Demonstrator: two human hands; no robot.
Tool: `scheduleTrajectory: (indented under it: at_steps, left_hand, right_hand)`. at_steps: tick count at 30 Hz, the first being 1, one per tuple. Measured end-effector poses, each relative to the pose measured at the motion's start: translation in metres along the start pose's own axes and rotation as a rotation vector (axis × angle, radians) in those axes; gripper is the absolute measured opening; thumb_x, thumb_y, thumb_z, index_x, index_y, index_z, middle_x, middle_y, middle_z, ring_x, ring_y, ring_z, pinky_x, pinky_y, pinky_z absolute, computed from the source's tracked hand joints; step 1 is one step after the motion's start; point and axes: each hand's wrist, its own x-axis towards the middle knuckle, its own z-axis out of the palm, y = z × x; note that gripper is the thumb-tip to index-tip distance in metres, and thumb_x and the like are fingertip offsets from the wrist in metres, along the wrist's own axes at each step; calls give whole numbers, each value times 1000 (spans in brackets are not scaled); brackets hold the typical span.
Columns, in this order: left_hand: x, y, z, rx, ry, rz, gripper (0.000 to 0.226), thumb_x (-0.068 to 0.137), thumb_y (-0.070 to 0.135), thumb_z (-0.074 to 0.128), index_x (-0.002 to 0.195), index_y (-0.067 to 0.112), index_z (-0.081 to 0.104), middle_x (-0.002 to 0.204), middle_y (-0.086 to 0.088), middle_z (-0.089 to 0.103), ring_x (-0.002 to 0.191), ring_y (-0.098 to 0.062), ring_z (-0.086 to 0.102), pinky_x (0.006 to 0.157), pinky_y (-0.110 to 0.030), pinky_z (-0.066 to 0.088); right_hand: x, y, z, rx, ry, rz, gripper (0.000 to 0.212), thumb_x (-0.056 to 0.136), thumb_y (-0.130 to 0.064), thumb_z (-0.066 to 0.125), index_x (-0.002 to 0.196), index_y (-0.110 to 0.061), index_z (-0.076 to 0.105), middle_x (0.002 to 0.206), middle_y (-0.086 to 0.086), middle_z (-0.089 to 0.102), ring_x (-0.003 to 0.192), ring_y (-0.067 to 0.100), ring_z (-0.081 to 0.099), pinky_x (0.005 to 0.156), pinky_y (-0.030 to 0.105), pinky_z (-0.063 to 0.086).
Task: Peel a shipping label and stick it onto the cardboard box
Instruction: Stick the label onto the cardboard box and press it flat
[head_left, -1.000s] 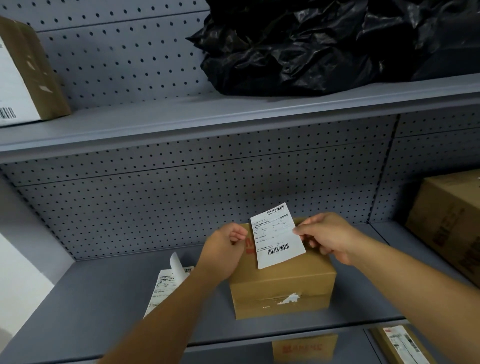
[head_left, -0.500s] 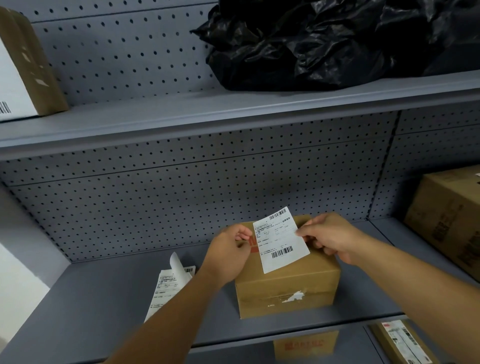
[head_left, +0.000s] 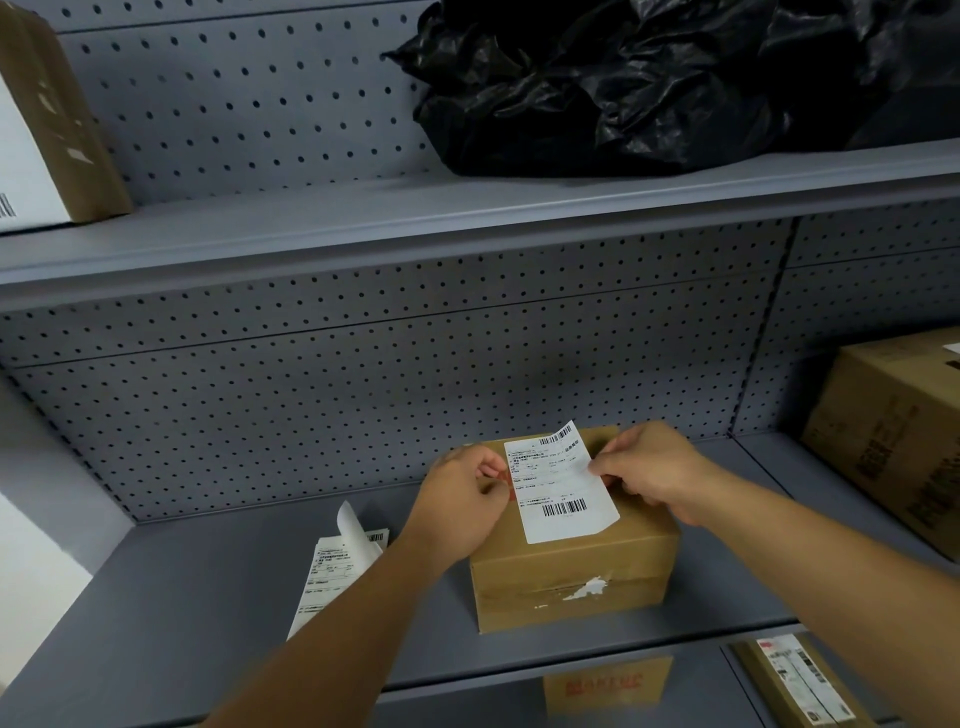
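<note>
- Right hand (head_left: 657, 475) pinches the white printed shipping label (head_left: 561, 488) over the brown cardboard box (head_left: 571, 577); left hand (head_left: 462, 504) pinches its opposite edge
- Best lower it flat, smoothing outward

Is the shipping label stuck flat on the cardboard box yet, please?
Not fully: the shipping label stays pinched by both hands over the cardboard box, its far corner lifted.

We see through one head-worn wide-angle view, facing forward and slightly down into a grey shelf (head_left: 182, 597) at close range, with the upper shelf (head_left: 363, 218) bowing across the top.
</note>
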Motion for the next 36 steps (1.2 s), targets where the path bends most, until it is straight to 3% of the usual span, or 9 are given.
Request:
scheduleTrajectory:
  at_steps: [3,6,9,15,18,21,24,27,36]
  left_hand:
    - [-1,0,3,57,16,41,9,90,29,68,100,29,70,102,18,63,103,-4,55,91,-22,44]
    - [-1,0,5,72,27,48,10,88,32,71,97,30,70,104,18,64,105,-6,54,94,-25,45]
    - [-1,0,6,89,30,52,10,87,34,72,96,31,70,104,18,65,105,-6,54,95,-25,44]
    - [0,1,4,106,5,33,8,86,34,71,94,31,70,105,18,64,107,-8,54,95,-26,43]
    - [1,3,4,150,-1,41,9,87,33,70,96,32,70,106,17,65,108,-10,55,97,-30,45]
    - [4,9,6,205,-9,63,18,87,30,65,104,30,70,104,14,65,108,-12,55,99,-33,46]
    - [13,19,10,264,-46,100,28,92,26,61,119,25,68,112,7,66,112,-17,56,101,-37,46]
    - [26,26,16,317,-93,143,37,97,25,57,134,19,63,133,0,63,124,-22,55,108,-40,44]
    - [38,26,28,479,-205,143,53,102,16,42,154,25,41,160,3,45,145,-21,41,122,-43,29]
  right_hand:
    - [-3,-2,1,-65,19,-23,12,83,-18,76,77,-9,82,51,-5,66,49,13,50,46,25,38]
    - [-4,-2,2,-129,29,-55,12,82,-21,78,74,-13,82,68,-2,76,71,16,67,61,30,51]
    - [-3,-3,2,-248,38,-83,13,83,-24,77,76,-14,81,81,1,78,82,16,70,69,32,54]
    - [-2,-7,2,-545,52,-169,23,76,-29,73,81,-8,79,83,10,78,83,23,73,59,28,48]
    - [0,-7,-1,-633,54,-208,25,76,-32,71,83,-8,77,84,10,78,84,25,73,62,31,53]
    - [-2,-7,-1,-705,47,-405,17,86,-35,64,86,-21,72,81,-1,74,79,20,69,72,39,60]
    - [1,-6,8,-800,6,-609,28,98,-38,50,111,-21,68,104,0,70,95,20,64,81,38,56]
    - [13,-2,16,-846,-75,-648,44,103,-40,38,133,-19,62,129,2,65,116,22,59,98,40,50]
    - [24,1,17,-867,-168,-613,56,108,-44,26,157,-19,39,166,3,34,153,21,29,125,36,20]
